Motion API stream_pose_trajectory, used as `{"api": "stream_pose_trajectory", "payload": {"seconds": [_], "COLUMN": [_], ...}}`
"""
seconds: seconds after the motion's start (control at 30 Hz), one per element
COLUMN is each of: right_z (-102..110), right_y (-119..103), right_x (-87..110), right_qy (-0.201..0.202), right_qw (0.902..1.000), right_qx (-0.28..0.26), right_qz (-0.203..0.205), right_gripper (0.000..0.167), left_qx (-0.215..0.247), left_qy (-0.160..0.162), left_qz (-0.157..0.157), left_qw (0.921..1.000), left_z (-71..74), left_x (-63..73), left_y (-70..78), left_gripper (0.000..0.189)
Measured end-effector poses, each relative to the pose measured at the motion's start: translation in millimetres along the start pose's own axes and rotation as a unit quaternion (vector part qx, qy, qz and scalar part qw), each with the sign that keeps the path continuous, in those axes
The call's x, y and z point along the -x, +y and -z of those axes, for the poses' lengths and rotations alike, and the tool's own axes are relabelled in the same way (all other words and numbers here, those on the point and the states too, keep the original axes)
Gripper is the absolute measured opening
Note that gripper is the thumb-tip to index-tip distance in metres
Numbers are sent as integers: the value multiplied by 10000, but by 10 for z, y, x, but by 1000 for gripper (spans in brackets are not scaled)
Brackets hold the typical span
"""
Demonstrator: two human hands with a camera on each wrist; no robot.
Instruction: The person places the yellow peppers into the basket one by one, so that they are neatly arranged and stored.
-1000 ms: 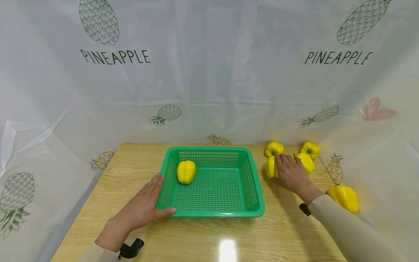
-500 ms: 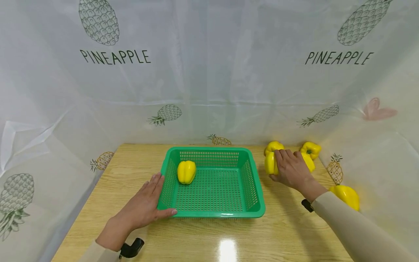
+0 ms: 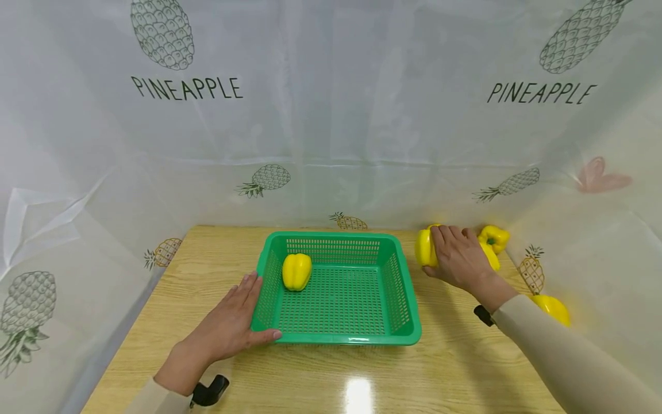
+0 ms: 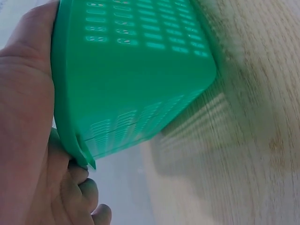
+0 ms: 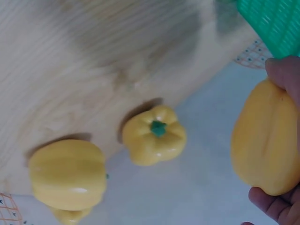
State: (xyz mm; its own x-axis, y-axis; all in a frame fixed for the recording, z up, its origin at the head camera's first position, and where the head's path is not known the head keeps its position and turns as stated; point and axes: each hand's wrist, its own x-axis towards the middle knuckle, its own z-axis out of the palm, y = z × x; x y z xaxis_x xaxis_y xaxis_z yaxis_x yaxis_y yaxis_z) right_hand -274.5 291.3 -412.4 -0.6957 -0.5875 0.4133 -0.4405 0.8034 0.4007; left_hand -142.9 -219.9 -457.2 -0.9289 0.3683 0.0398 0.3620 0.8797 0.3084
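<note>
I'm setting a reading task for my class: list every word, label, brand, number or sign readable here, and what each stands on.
"PINEAPPLE": on the sheet, under the upper-left drawing.
"PINEAPPLE": on the sheet, under the upper-right drawing.
No lettering shows on the basket or peppers.

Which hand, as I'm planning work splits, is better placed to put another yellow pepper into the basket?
Probably the right hand: it grips a yellow pepper, while the left hand rests on the green basket.
</note>
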Motion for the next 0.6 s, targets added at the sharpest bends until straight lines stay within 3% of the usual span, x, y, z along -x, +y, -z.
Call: {"api": "stream_pose_trajectory", "payload": {"seconds": [0.27,0.6], "right_z": [170,280], "right_y": [-77,-428], "right_x": [-265,-694], "right_qy": [220,188], "right_qw": [9997,9996], "right_qx": [11,-39], "right_qz": [66,215], "right_gripper": [93,94], "left_qx": [39,149], "left_qy": [-26,-83], "left_qz": [-7,58], "left_qw": [10000,9998], "left_z": [24,12], "left_x": [15,12], "left_y": [6,4], "left_gripper": [122,123]}}
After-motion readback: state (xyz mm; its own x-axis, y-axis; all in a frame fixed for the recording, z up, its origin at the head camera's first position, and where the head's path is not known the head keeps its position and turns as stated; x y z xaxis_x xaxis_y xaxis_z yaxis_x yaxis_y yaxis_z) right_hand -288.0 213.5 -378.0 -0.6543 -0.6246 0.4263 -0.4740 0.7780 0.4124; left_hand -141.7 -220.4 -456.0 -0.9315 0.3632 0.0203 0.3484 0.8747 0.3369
